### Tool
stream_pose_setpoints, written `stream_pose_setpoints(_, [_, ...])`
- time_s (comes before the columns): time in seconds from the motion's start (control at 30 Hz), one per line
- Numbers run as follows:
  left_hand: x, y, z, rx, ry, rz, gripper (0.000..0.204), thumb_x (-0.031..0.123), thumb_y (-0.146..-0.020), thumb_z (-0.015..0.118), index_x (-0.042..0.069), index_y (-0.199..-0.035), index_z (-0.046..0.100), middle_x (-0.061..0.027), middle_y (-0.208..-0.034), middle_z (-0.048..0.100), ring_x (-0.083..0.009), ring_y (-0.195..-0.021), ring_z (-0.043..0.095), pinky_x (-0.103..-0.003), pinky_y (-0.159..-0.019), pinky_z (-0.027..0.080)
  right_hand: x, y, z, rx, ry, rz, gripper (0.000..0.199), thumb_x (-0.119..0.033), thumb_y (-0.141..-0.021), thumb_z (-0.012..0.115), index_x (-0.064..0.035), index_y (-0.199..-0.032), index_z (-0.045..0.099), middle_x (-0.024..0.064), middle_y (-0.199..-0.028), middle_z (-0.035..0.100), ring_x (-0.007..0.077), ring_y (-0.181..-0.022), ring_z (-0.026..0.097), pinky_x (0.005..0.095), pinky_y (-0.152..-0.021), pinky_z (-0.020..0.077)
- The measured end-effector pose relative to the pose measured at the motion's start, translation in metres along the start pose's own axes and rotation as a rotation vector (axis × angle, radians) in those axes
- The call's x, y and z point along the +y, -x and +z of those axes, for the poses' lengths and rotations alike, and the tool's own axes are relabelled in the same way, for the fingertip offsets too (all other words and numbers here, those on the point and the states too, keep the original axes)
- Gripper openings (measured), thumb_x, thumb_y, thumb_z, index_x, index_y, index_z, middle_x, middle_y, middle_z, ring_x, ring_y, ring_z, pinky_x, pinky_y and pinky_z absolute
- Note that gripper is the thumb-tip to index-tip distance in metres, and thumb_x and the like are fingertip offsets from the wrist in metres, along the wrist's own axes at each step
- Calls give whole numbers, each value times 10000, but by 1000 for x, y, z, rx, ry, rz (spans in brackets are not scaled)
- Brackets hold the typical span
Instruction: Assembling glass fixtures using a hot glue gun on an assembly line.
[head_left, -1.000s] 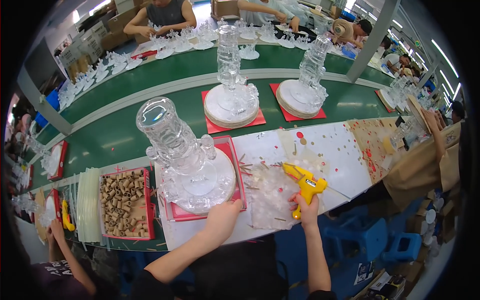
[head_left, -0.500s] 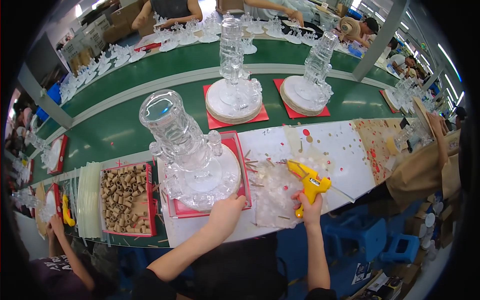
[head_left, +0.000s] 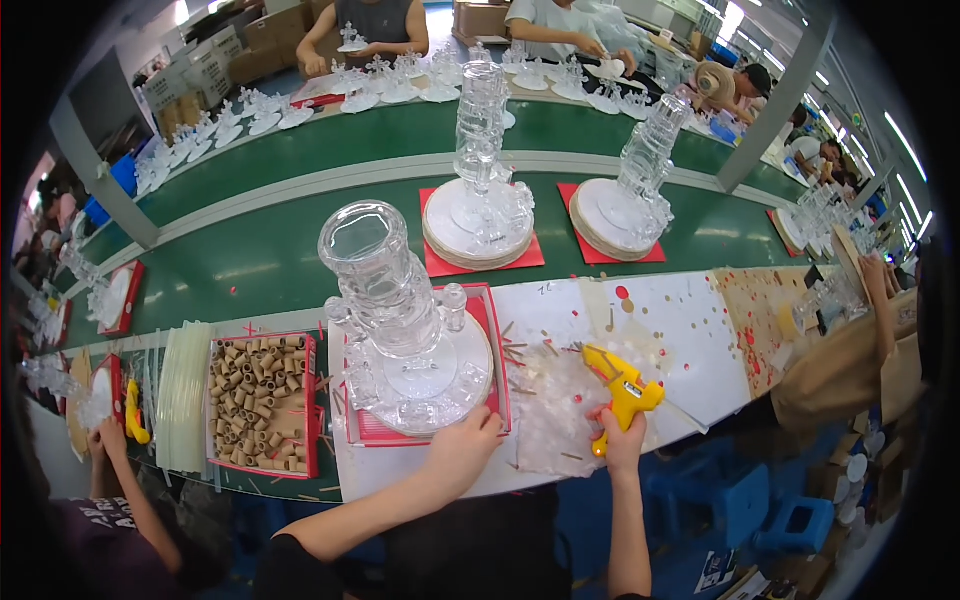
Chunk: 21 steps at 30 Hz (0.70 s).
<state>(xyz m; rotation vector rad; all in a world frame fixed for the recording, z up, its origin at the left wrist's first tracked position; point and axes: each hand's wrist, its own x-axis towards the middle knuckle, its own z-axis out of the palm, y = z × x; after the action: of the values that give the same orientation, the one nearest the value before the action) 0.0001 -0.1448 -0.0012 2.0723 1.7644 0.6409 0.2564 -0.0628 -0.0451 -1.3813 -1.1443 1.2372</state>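
A clear, tower-shaped plastic piece (head_left: 385,290) rises from a thick round white base (head_left: 478,372), tilting to the left in the picture. The base rests in a shallow red box (head_left: 503,385). My left hand (head_left: 463,458) is at the front right of the base, its fingers curled together against the edge; whatever they pinch, if anything, is hidden. In my right hand (head_left: 626,436) is a yellow glue gun (head_left: 632,396), gripped by its handle. Its nozzle points up and left, above a crumpled clear plastic sheet (head_left: 545,430) strewn with small brown sticks.
Left of the piece stand a red-edged box of short cardboard tubes (head_left: 258,400) and a bundle of translucent glue sticks (head_left: 185,400). Two similar clear towers (head_left: 483,125) stand on red sheets behind. Blue stools (head_left: 795,520) are at lower right. Co-workers sit across and on both sides.
The whole view has shifted, so everything sits slightly lower and mostly further right. My left hand stays by the base, and the glue gun remains in my right hand over the plastic sheet.
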Motion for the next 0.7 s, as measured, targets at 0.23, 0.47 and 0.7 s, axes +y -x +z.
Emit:
stream_pose_setpoints(0.23, [26, 23, -129, 765, -95, 222, 628, 71, -744, 748, 9, -1312, 487, -219, -1246, 526, -289, -1132, 552, -374, -904, 460, 1, 0, -3, -6, -42, 2, 222, -31, -867, 608, -9, -1060, 500, 99, -900, 667, 160, -766, 670, 241, -513, 525])
stream_pose_setpoints(0.47, [-23, -89, -215, 465, 376, 39, 728, 177, -715, 813, -36, -1294, 426, -175, -1167, 595, -281, -1021, 624, -355, -888, 493, 22, -1, -6, 69, -103, -93, 281, -37, -865, 611, -16, -1108, 473, 106, -924, 659, 173, -740, 663, 257, -511, 540])
stream_pose_setpoints(0.7, [-104, -150, -311, 597, 444, 78, 495, 69, -761, 727, -13, -1186, 489, -111, -1026, 635, -163, -953, 626, -311, -831, 522, 34, 0, -16, 103, -252, -127, 294, -60, -894, 584, -26, -1148, 441, 111, -938, 640, 187, -749, 660, 264, -528, 543])
